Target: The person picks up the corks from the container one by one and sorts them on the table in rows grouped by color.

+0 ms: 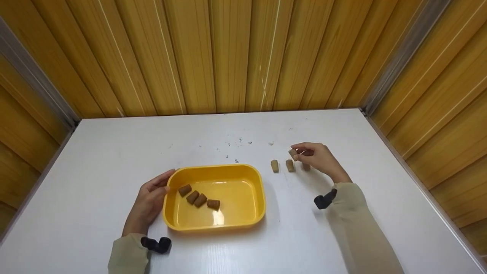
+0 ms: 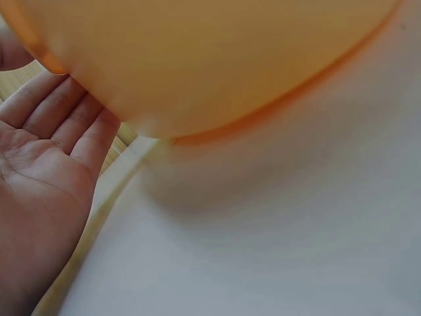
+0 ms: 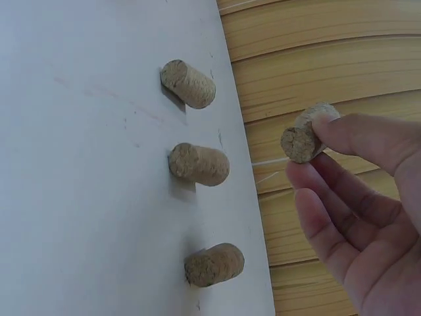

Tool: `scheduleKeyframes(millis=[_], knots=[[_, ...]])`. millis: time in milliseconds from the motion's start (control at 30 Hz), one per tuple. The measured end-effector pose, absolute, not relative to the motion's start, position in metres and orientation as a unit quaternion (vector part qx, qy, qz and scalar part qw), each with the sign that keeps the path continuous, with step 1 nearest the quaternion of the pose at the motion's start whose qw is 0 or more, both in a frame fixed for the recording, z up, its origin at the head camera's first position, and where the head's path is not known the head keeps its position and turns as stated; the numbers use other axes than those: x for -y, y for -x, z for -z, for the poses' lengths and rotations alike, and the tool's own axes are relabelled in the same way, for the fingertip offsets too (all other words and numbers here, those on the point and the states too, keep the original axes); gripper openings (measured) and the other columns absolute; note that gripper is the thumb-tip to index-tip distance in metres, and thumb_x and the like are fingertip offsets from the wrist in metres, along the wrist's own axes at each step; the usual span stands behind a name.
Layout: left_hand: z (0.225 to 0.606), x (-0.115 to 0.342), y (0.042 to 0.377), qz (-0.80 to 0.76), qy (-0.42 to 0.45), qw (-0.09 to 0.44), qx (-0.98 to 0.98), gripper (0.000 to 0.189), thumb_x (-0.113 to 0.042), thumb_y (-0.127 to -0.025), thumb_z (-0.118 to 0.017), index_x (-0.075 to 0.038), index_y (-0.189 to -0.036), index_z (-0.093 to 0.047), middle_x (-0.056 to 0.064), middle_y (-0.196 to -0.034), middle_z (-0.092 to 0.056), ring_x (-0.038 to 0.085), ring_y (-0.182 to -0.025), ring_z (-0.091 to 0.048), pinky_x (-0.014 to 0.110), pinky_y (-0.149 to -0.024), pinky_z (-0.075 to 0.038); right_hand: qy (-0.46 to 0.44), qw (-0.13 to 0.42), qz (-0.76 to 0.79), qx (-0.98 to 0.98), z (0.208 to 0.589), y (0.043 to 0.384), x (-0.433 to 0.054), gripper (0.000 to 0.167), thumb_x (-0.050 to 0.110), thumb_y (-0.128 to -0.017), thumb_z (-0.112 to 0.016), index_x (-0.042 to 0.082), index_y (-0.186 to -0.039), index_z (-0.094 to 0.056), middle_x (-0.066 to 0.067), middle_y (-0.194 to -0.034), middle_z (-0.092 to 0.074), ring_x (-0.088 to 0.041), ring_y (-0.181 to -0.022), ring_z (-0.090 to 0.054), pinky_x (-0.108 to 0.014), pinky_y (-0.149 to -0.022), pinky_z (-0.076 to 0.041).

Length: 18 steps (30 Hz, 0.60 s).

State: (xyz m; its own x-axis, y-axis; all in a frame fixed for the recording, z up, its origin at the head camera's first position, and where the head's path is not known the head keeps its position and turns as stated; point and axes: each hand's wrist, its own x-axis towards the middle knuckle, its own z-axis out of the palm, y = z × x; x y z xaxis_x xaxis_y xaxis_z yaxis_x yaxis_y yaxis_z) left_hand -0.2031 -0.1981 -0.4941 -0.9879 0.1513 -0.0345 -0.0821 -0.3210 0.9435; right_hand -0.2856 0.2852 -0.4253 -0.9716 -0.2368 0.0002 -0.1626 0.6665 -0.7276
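My right hand (image 1: 317, 158) pinches a cork (image 3: 300, 141) between thumb and fingertips, raised above the table. Three more corks stand in a row under and beside that hand: a left one (image 1: 274, 166), a middle one (image 1: 290, 165) and a right one (image 1: 306, 166) partly hidden by the hand. At the left end of a yellow plastic tray (image 1: 245, 198), my left hand (image 1: 148, 199) grips the rim, thumb at the edge and fingers along the outer wall (image 2: 230, 59). Several brown corks (image 1: 200, 200) lie inside the tray's left half.
The white table (image 1: 213, 255) carries small dark marks (image 1: 236, 146) behind the tray. Yellow wood-look panels (image 1: 228, 57) wall in the back and both sides. A black wrist mount (image 1: 325, 199) sits on the right sleeve, another mount (image 1: 156, 244) on the left.
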Motion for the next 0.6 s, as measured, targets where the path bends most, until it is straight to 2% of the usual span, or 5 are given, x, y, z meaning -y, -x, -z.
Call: scheduleKeyframes(millis=[600], knots=[[0.495,0.198,0.203,-0.826,-0.029,0.068,-0.559,0.053,0.007,-0.089,-0.049,0.008,-0.141,-0.039,0.000,-0.129,-0.063,0.013,-0.123,-0.057,0.026,-0.103,-0.046,0.061,-0.001,0.383,-0.922,0.449,0.284,-0.320,0.040,0.019,-0.091,-0.064,0.007,-0.129,-0.061,-0.018,-0.114,-0.066,-0.030,-0.102,-0.062,-0.031,-0.084,-0.050]])
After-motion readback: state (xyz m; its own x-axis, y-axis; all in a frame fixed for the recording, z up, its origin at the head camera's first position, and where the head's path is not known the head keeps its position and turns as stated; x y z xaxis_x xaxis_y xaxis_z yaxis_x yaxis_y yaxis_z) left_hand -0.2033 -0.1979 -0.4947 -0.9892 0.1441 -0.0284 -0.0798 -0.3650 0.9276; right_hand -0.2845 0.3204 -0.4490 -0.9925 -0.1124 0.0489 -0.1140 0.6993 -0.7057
